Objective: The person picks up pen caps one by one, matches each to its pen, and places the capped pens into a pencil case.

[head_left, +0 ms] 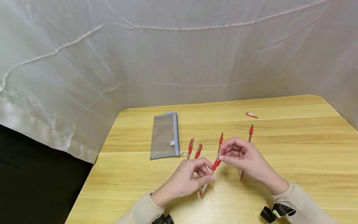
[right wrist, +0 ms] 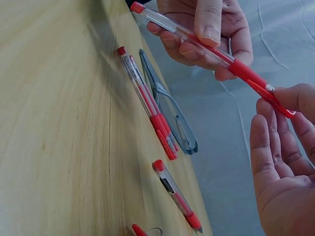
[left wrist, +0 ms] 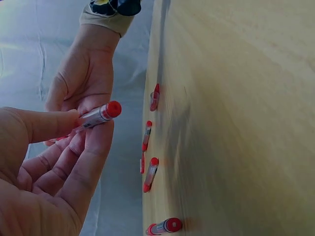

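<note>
Between both hands, above the table, is a clear-barrelled pen with a red grip [right wrist: 241,70] and a cap at one end. My left hand [head_left: 187,178] pinches its barrel between thumb and fingers, with the red end plug [left wrist: 113,108] pointing out. Thumb and fingertips of my right hand [head_left: 250,159] pinch the capped end. Just beyond lies an uncapped pen [head_left: 221,140] with its tip pointing away. Two capped pens [head_left: 190,147] lie side by side left of it, partly hidden behind my left hand. Another uncapped pen [head_left: 250,130] rests beyond my right hand.
A grey mesh zip pouch [head_left: 163,137] lies flat at the left of the wooden table [head_left: 302,146]. Toward the far edge is a loose red-and-clear pen cap [head_left: 251,114]. A pale cloth [head_left: 179,56] hangs behind the table.
</note>
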`<state>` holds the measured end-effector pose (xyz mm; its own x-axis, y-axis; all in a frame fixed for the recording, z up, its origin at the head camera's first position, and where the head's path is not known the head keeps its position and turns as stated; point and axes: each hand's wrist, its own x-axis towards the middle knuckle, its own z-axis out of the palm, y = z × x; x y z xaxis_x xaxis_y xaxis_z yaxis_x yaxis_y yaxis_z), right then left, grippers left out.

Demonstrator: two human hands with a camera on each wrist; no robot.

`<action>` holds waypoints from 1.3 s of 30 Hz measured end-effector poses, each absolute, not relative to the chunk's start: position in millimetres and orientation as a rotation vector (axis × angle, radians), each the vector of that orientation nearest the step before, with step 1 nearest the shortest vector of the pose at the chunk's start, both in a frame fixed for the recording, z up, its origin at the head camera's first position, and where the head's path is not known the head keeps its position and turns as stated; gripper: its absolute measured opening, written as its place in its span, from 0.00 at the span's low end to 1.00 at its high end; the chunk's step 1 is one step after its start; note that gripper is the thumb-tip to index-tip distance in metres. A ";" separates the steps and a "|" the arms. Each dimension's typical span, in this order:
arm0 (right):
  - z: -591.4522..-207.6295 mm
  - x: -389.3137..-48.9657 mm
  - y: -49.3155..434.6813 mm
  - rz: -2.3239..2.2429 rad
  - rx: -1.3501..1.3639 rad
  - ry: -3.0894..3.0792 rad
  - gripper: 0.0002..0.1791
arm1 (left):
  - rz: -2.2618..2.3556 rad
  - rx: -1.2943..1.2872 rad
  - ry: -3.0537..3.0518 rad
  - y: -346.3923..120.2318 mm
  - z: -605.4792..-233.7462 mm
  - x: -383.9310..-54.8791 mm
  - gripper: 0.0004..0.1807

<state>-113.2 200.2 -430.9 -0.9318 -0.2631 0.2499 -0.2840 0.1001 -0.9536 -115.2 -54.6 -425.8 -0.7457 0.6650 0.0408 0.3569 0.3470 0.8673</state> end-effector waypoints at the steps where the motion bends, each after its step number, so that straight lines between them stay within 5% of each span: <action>1: -431.1 -113.2 200.3 2.015 0.569 -2.322 0.12 | 1.353 0.907 2.300 -54.5 -426.2 -115.3 0.08; 39: -436.0 -118.7 204.2 2.031 0.515 -2.416 0.14 | 1.278 0.910 2.410 -54.7 -425.8 -116.7 0.10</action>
<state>-118.7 204.2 -436.0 -0.9465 -0.2790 0.1621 -0.2076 0.1420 -0.9678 -116.7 -54.7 -425.8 -0.7682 0.6378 0.0562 0.4043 0.4151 0.8150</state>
